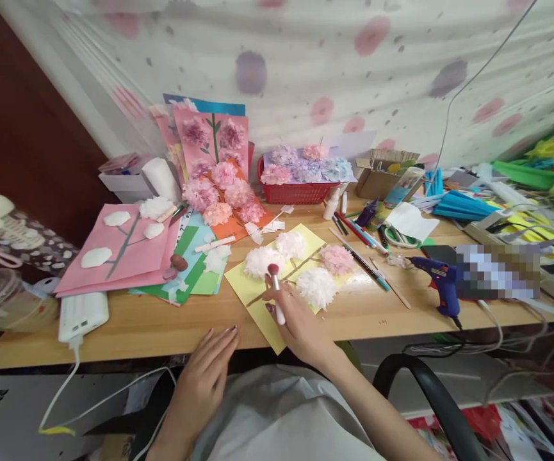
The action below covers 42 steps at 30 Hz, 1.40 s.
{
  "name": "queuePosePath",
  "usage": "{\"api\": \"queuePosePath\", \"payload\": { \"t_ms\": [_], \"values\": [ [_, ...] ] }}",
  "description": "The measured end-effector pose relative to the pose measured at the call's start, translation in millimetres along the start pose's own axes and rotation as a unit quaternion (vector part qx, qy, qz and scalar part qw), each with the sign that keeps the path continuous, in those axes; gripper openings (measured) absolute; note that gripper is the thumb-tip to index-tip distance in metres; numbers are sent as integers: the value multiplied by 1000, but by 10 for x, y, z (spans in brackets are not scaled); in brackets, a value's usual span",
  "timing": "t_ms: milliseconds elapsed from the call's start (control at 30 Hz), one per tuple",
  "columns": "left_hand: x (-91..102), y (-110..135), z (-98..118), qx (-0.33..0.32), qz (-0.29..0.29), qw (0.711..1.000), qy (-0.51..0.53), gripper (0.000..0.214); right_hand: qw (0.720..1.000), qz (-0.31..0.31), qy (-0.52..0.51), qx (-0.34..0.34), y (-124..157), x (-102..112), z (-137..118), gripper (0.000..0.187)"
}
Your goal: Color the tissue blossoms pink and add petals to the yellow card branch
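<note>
My right hand [298,320] is closed on a makeup brush [277,294] with a white handle and a dark reddish bristle head. The bristles are at the lower edge of a white paper flower [262,261]; whether they touch it I cannot tell. That flower is on a yellow sheet [267,320] with a drawn brown branch, along with another white flower [291,244], a larger white flower [316,288] and a pink flower [337,260]. My left hand [207,368] rests at the table's front edge, fingers stretched out, holding nothing.
Left are a pink sheet [84,256] with white paper pieces and a white power bank [83,317]. Behind stand pink flowers [223,192] and a red basket [298,194]. Pens [353,230], a blue glue gun [442,282] and cables lie to the right.
</note>
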State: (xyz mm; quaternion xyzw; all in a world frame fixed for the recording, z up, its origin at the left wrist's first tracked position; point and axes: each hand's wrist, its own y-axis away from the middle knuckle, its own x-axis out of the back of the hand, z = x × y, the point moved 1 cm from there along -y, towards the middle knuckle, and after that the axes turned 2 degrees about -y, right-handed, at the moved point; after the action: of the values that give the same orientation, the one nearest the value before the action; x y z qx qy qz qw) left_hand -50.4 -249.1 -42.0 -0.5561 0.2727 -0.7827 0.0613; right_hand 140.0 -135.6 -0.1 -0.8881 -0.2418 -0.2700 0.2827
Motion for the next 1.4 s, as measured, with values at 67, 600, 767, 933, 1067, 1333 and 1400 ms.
{"api": "queuePosePath", "payload": {
  "t_ms": [67,600,767,933,1067,1333,1400],
  "values": [
    [166,-25,-22,33,72,997,7,45,999,7,33,16,37,-55,-64,16],
    [-129,-1190,-517,237,20,964,117,45,995,38,-96,5,447,264,-49,23],
    [-562,-1340,-560,164,-30,985,42,55,964,190,-117,-146,638,337,154,25],
    [-647,-1193,-413,122,-36,991,-34,61,942,219,-192,-169,543,330,298,24],
    [-583,-991,-181,92,-20,992,-88,70,914,229,-270,-197,440,486,473,21],
    [-408,-718,13,-22,-68,993,-93,82,889,249,-318,-217,317,694,683,21],
    [-397,-698,56,-42,-90,992,-76,85,892,256,-302,-220,324,714,698,21]
  ]
}}
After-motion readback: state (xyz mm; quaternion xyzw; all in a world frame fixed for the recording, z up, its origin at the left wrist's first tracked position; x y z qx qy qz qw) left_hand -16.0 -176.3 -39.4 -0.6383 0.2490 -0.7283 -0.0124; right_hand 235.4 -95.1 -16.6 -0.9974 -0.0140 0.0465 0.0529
